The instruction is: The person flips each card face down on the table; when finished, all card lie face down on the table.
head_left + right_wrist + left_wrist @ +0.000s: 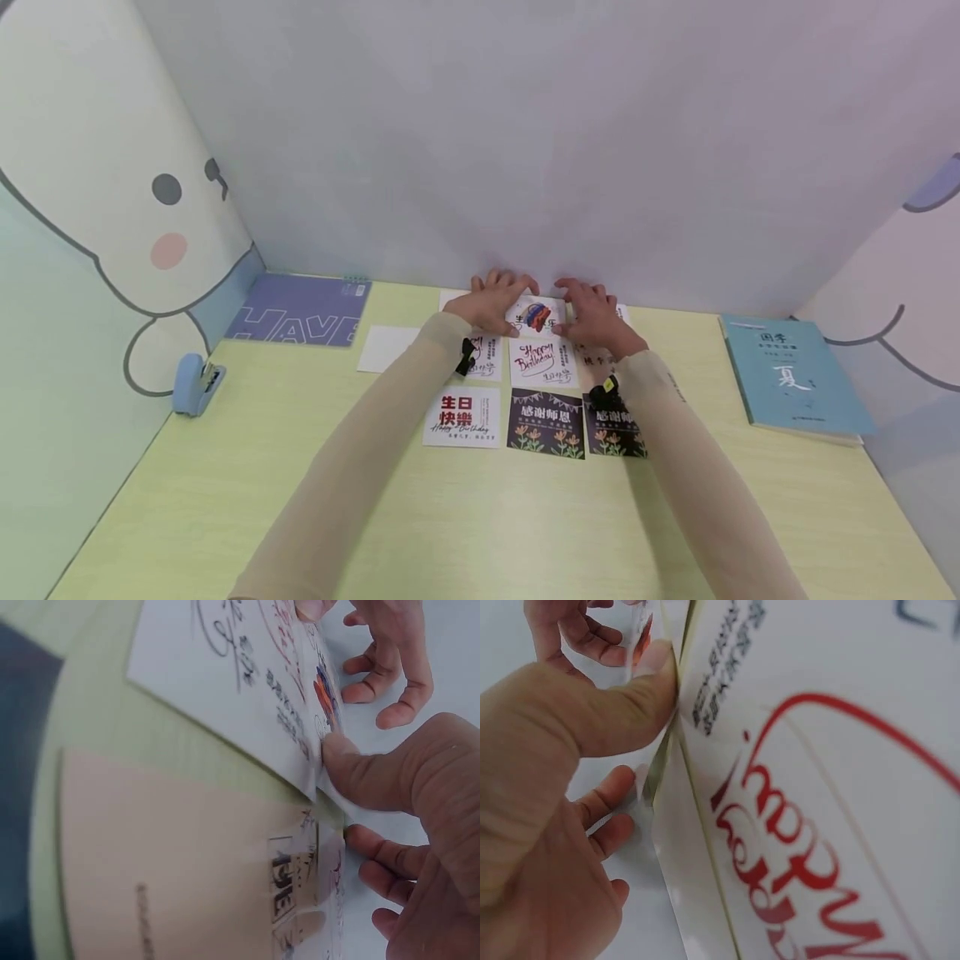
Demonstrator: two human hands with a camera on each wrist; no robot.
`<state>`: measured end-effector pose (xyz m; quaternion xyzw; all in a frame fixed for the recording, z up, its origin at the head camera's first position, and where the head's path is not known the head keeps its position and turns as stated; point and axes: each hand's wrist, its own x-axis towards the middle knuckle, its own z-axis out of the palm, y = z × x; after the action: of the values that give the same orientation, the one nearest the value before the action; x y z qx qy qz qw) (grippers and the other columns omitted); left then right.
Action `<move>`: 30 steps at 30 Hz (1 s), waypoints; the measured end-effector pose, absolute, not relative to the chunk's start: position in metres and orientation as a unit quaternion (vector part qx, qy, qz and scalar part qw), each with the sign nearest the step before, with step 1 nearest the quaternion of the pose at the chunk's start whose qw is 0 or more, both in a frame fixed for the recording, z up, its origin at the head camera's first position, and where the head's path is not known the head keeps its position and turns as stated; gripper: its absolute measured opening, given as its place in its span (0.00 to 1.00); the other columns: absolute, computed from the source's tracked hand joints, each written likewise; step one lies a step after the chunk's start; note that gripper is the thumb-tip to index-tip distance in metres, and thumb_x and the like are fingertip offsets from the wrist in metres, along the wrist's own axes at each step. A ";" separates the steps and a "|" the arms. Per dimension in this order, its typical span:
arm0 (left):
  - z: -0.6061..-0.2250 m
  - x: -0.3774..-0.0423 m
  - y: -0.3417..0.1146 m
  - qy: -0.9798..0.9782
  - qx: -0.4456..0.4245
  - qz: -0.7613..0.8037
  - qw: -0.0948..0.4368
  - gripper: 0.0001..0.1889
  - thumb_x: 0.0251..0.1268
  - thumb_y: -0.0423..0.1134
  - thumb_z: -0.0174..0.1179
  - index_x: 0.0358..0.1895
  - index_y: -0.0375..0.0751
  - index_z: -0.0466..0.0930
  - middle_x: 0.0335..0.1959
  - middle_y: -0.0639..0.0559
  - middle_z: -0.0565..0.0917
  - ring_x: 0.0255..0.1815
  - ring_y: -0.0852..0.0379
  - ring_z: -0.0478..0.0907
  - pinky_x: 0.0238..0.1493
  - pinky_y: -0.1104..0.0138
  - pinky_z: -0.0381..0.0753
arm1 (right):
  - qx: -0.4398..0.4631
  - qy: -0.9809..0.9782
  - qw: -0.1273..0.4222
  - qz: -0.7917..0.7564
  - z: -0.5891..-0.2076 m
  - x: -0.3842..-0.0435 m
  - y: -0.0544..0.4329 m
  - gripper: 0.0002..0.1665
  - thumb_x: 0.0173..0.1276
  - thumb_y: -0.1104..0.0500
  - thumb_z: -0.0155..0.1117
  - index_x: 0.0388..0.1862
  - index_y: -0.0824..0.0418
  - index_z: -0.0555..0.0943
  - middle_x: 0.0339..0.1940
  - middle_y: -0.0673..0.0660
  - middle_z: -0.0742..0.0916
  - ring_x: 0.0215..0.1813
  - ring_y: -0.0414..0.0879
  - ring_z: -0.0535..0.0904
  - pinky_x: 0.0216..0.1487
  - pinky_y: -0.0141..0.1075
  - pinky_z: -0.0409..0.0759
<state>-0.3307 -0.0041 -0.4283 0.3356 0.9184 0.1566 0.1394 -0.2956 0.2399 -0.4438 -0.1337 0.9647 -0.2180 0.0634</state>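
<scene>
In the head view my left hand [495, 302] and right hand [592, 315] rest at either side of a white card [536, 316] with a colourful drawing, in the back row by the wall. Both thumbs touch its near corners, while the other fingers spread loosely toward the wall. Just nearer lies a white Happy Birthday card [543, 362]. In the left wrist view, the left thumb [634, 705] is down at the card edges. The right wrist view has the right thumb [360, 772] on the drawing card's corner. Cards under the wrists are partly hidden.
Nearer lie a red-lettered birthday card [461, 417] and two dark flower cards [545, 424] [613, 433]. A blank white card [386, 348], purple notebook [300, 310] and blue stapler [198, 384] are at left. A blue book [795, 375] lies right. The wall [525, 150] borders the table's back.
</scene>
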 end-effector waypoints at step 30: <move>-0.425 -0.324 0.005 0.895 0.381 0.218 0.075 0.54 0.66 0.50 0.75 0.87 0.62 0.47 0.87 0.49 0.62 0.87 0.46 0.60 0.84 0.39 0.56 | -0.201 0.940 0.007 -0.277 -0.420 -0.293 0.244 0.70 0.56 0.57 0.86 0.89 0.50 0.51 0.78 0.64 0.72 0.75 0.67 0.60 0.75 0.68 0.50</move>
<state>-0.3244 0.0048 -0.4253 0.3810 0.8953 0.2182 0.0745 -0.2932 0.2444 -0.4201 -0.2008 0.9396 -0.2773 0.0069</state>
